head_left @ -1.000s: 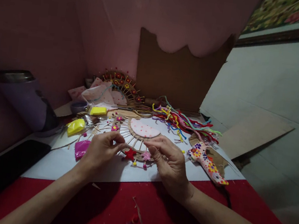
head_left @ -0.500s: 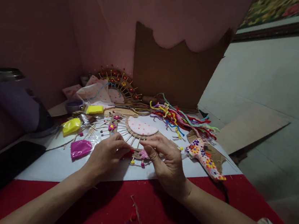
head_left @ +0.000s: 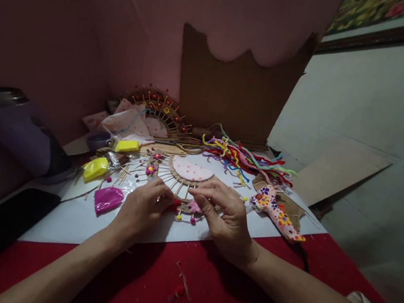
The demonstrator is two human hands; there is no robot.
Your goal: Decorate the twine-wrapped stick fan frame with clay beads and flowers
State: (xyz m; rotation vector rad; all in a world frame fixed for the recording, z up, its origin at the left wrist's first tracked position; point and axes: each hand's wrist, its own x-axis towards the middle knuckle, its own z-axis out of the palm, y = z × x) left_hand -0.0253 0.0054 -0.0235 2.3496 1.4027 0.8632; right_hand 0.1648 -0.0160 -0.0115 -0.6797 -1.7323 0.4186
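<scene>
A half-round craft fan of thin sticks lies on white paper before me, with a pink dotted cloth half-circle (head_left: pixel 192 170) at its middle. Its outer brown band (head_left: pixel 153 163) carries small magenta flowers, and yellow and magenta balls tip some sticks. My left hand (head_left: pixel 145 208) is closed in a pinch at the band's near side, against a red piece (head_left: pixel 176 204); what its fingertips hold is hidden. My right hand (head_left: pixel 223 218) hovers over the fan beside a pink flower (head_left: pixel 194 206), thumb and forefinger pinched together on something too small to make out.
Bagged magenta clay (head_left: pixel 108 200) and yellow clay (head_left: pixel 95 170) lie left, near a purple tumbler (head_left: pixel 20 134). Colourful pipe cleaners (head_left: pixel 245 157) and a flower-patterned glue gun (head_left: pixel 277 212) lie right. Behind stand a finished-looking fan (head_left: pixel 160 102) and cardboard (head_left: pixel 231 96). Scraps (head_left: pixel 181 289) lie on red cloth.
The view has shifted slightly. Both hands keep nearly the same pinched poses over the fan, and the left fingers have moved only a little near the red piece.
</scene>
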